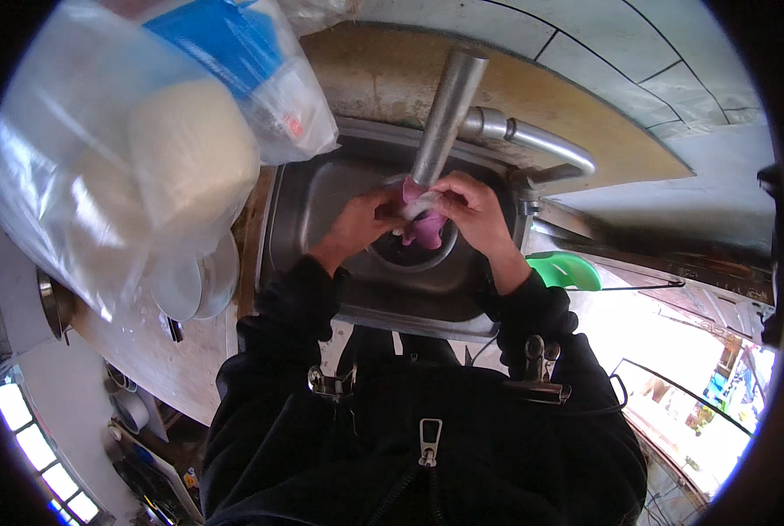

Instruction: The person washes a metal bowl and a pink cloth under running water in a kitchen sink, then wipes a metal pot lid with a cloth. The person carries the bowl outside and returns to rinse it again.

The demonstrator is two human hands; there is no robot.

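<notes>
Over the metal sink [313, 204], my left hand [362, 223] and my right hand [474, 207] meet on a pink cloth [428, 230]. Each hand pinches it from its own side, with fingers partly hidden in the folds. A whitish patch shows between the fingertips; whether it is water, foam or part of the cloth cannot be told. The thick metal spout [451, 115] slants down to just above the cloth. Beneath hangs the lower part of the cloth, over the round drain basin [408, 263].
At the left a clear plastic bag [43, 164] holds a pale rounded mass, beside a blue and white bag [221, 49]. Stacked pale dishes [178, 283] stand on the counter [129, 348]. A bent metal pipe [556, 148] and a green plastic item [566, 271] lie right of the sink.
</notes>
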